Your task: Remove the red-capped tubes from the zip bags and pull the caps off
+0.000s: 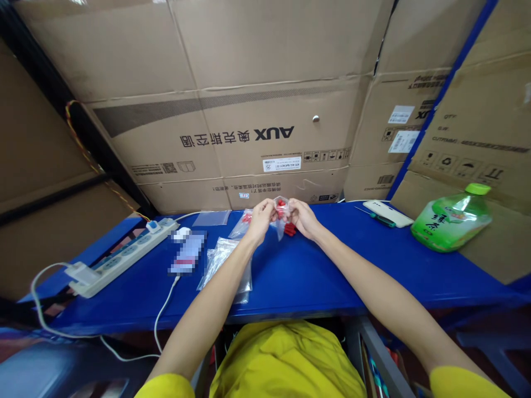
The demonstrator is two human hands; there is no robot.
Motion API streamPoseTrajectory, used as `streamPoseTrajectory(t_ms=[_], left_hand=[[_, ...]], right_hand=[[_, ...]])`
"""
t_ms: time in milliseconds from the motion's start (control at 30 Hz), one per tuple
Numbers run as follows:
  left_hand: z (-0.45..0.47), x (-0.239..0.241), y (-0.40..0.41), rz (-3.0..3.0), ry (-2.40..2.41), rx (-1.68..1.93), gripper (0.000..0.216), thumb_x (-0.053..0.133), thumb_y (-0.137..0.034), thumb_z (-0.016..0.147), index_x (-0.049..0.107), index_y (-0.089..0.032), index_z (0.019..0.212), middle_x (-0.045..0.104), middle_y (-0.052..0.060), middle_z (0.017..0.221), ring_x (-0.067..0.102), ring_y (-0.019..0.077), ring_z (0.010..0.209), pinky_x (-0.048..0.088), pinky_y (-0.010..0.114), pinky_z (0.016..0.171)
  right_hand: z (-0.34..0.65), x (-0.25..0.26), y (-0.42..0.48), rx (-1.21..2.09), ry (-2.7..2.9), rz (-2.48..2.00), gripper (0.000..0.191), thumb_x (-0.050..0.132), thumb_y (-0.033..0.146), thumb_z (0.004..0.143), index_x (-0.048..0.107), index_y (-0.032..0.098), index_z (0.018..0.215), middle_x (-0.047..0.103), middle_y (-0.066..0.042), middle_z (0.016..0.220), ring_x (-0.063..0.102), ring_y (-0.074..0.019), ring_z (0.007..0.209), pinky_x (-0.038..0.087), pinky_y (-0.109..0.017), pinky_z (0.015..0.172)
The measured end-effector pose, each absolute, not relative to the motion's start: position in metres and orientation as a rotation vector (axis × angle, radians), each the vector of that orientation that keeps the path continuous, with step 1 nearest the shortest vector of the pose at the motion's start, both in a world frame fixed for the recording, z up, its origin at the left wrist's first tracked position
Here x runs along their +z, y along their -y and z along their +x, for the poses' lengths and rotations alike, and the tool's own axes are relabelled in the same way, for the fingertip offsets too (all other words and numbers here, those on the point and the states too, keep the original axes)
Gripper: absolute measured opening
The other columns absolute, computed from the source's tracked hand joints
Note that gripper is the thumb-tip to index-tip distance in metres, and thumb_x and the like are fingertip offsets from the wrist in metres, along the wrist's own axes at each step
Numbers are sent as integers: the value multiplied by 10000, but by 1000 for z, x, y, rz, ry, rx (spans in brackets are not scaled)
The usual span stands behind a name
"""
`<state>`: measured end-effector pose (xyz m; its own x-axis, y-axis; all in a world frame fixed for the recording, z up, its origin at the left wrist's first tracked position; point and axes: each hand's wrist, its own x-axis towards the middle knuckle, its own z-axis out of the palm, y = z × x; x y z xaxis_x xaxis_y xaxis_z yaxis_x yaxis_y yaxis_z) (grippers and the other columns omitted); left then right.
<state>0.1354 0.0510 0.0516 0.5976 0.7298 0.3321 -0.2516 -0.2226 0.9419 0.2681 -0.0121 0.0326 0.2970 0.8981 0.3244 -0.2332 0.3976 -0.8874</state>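
Observation:
Both hands meet above the far middle of the blue table (pixel 315 276). My left hand (pixel 261 217) and my right hand (pixel 302 216) each pinch the top of a small clear plastic bag (pixel 281 216) with small red parts inside. A few more red parts (pixel 290 229) lie on the table just under the bag. Another clear bag holding red pieces (pixel 244 222) lies to the left of my left hand. A stack of empty clear bags (pixel 224 262) rests beside my left forearm.
A white power strip (pixel 124 255) with cables lies at the left, a blurred phone-like item (pixel 187 253) beside it. At the right are a white phone (pixel 388 213), a thin screwdriver (pixel 375 217) and a green drink bottle (pixel 452 218). Cardboard boxes (pixel 249 138) wall the back.

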Motion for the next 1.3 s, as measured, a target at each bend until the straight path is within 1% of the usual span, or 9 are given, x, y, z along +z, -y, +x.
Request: streamPoseTrajectory(t_ms=[133, 433, 567, 667, 733, 900, 1033, 1100, 1300], left_hand=[[134, 54, -54, 1589, -443, 959, 224, 491, -353, 950, 449, -208, 784, 301, -74, 586, 342, 87, 516, 320, 220, 547], [116, 63, -52, 2147, -709, 1178, 300, 456, -392, 994, 565, -194, 797, 572, -5, 710, 511, 143, 694, 389, 255, 695], [114, 63, -54, 2330, -601, 1256, 304, 555, -484, 971, 600, -199, 1068, 656, 94, 1127, 587, 233, 1087, 428, 336, 975], [112, 57, -62, 2405, -526, 1182, 686, 746, -547, 829, 473, -199, 1355, 556, 163, 1398, 509, 306, 1317, 384, 414, 1096], [111, 54, -68, 2448, -479, 1020, 748, 770, -539, 811, 441, -206, 1395, 593, 164, 1367, 556, 312, 1279, 408, 417, 1066], [105, 53, -76, 2500, -472, 901, 543, 729, -508, 853, 515, -234, 1270, 693, 82, 1136, 660, 239, 984, 443, 312, 852], [102, 55, -79, 2556, -587, 896, 420, 725, -499, 845, 567, -250, 1144, 675, 2, 869, 594, 189, 741, 363, 260, 706], [101, 56, -80, 2571, -611, 883, 356, 714, -490, 851, 590, -253, 1086, 653, -12, 804, 555, 179, 687, 328, 252, 672], [101, 54, -83, 2529, -574, 813, 371, 736, -533, 815, 627, -260, 1042, 633, -24, 753, 507, 173, 641, 315, 249, 660]], right_hand=[[279, 35, 14, 720, 1029, -919, 310, 722, 448, 801, 513, 234, 718, 601, 27, 612, 578, -137, 556, 516, -272, 598], [279, 31, 12, 661, 1043, -1058, 429, 814, 443, 693, 438, 236, 698, 729, -66, 943, 696, -214, 877, 598, -324, 665], [284, 31, 11, 628, 1012, -1058, 416, 795, 396, 691, 410, 238, 702, 756, -73, 972, 701, -216, 889, 577, -317, 693], [289, 32, 12, 645, 993, -1041, 416, 782, 404, 694, 402, 239, 725, 751, -77, 1068, 700, -212, 905, 564, -311, 702], [292, 32, 12, 669, 981, -1020, 431, 792, 418, 682, 403, 245, 753, 742, -59, 1064, 696, -202, 892, 562, -312, 718], [297, 32, 10, 594, 1061, -1027, 387, 823, 410, 665, 516, 245, 833, 700, -13, 908, 670, -180, 854, 556, -312, 796], [302, 34, 12, 419, 1259, -1121, 240, 798, 376, 726, 658, 212, 830, 684, -68, 1102, 665, -189, 941, 552, -333, 884], [304, 37, 15, 356, 1340, -1154, 202, 797, 351, 740, 721, 211, 864, 662, -83, 1187, 667, -199, 978, 557, -336, 878], [304, 43, 25, 499, 1456, -1171, 268, 778, 330, 781, 775, 227, 1029, 755, -66, 1075, 704, -243, 988, 543, -410, 967]])
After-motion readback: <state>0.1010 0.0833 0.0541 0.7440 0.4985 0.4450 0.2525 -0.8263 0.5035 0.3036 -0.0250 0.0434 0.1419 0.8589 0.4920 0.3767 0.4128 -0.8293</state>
